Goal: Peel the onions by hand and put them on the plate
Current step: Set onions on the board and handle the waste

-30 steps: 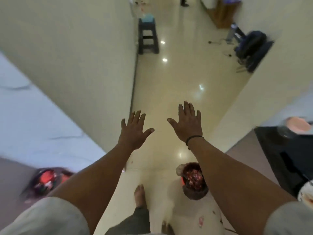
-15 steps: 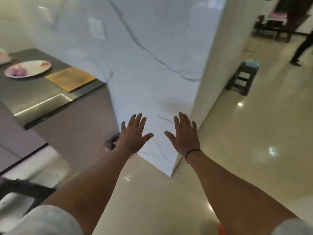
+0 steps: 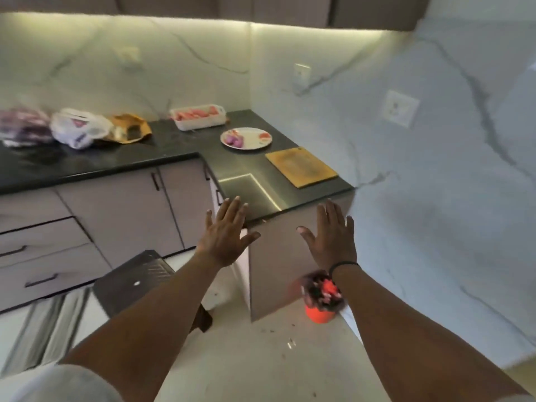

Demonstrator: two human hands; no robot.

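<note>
A white plate (image 3: 255, 143) lies on the dark counter (image 3: 174, 146) near the corner, with peeled purple onions (image 3: 234, 139) on its left side. A bag of purple onions (image 3: 23, 126) lies blurred at the counter's far left. My left hand (image 3: 224, 236) and my right hand (image 3: 332, 236) are stretched out in front of me, palms down, fingers straight and spread, holding nothing. Both hover in the air in front of the counter's near end, well short of the plate.
A wooden cutting board (image 3: 301, 166) lies right of the plate. A white tray (image 3: 198, 116) with pinkish pieces stands behind it. A white plastic bag (image 3: 78, 127) and a brown paper bag (image 3: 130, 127) lie at the left. An orange bin (image 3: 320, 297) of peels and a dark stool (image 3: 136, 280) stand on the floor.
The view has swung left from the hallway to the kitchen counter, bringing the plate and bags into sight. Both hands stay open and outstretched.
</note>
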